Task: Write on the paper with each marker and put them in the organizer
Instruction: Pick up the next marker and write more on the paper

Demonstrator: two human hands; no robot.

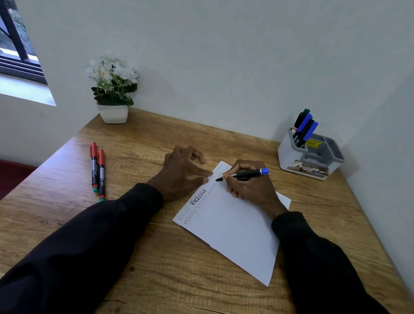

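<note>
Gripping the blue-ended marker [245,175] in a writing pinch low on the barrel, the right hand [250,183] lay with its heel on the paper [233,228]. The tip was down near the sheet's far left edge, next to lines of script. Wrist flat, forearm running in from the near right, dark sleeve to the wrist.

Left hand [183,172] grasped nothing. Its fingers were spread and its fingertips [205,179] pressed on the paper's left edge just beside the marker tip, palm arched off the desk [170,263].

Handling, as judged: marker light and stiff, with a smooth plastic barrel likely to roll if laid down loose. Best held low for writing and at mid-barrel for carrying. Could not tell whether the blue end was a posted cap. Paper thin and light, apt to slide on the wood, so it wanted pinning.

Paper lay angled at the centre of the desk. Two red-capped markers [98,170] lay side by side well to the left, untouched. Organizer [310,156] stood at the far right corner, with several stored markers [304,129] upright in its left compartment. Potted white flowers [114,88] stood at the far left by the wall.
</note>
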